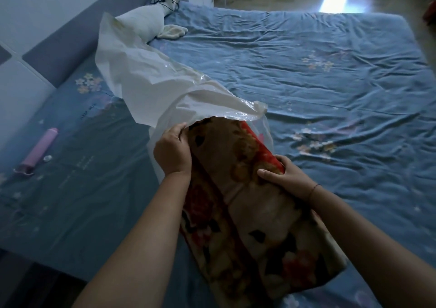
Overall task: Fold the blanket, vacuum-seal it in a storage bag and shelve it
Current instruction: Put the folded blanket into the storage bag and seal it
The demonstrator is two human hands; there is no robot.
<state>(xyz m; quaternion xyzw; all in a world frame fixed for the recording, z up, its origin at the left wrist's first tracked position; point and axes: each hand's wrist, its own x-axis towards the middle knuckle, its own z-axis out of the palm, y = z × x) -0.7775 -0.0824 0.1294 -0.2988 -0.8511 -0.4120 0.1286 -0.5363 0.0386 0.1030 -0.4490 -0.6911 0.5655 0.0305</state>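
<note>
A folded blanket [257, 215], brown with red flowers, lies on the blue bed in front of me. Its far end sits inside the mouth of a large whitish plastic storage bag [141, 72], which stretches away to the upper left. My left hand [173, 151] grips the bag's open edge at the blanket's left side. My right hand [286, 178] grips the blanket's right edge just outside the bag, fingers curled round the fold.
A pink hand pump [40, 151] and a small round cap [47, 158] lie on the bed at the left. A white plush toy [151, 17] and a cable rest near the grey headboard [70, 22]. The rumpled blue sheet [330, 83] spreads right.
</note>
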